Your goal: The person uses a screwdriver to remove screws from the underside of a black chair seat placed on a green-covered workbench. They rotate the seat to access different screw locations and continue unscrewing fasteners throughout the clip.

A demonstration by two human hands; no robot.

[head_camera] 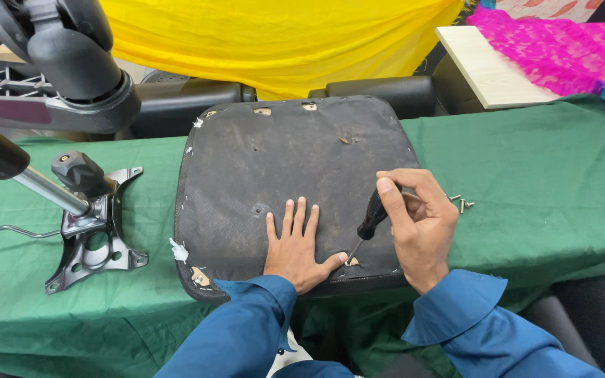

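An upturned chair seat (274, 154) with a worn black underside lies on the green cloth. My left hand (297, 248) rests flat on it near its front edge, fingers spread. My right hand (420, 224) grips a black-handled screwdriver (371, 220), held tilted. Its tip meets a small torn hole (352, 262) in the seat cover beside my left thumb. Both my sleeves are blue.
A black metal chair mechanism (96, 231) with a lever and gas cylinder lies at left. A few loose screws (461, 203) sit on the green cloth (540, 175) at right. Chair arm parts (71, 56), yellow fabric, a pale board (488, 66) and pink fabric lie behind.
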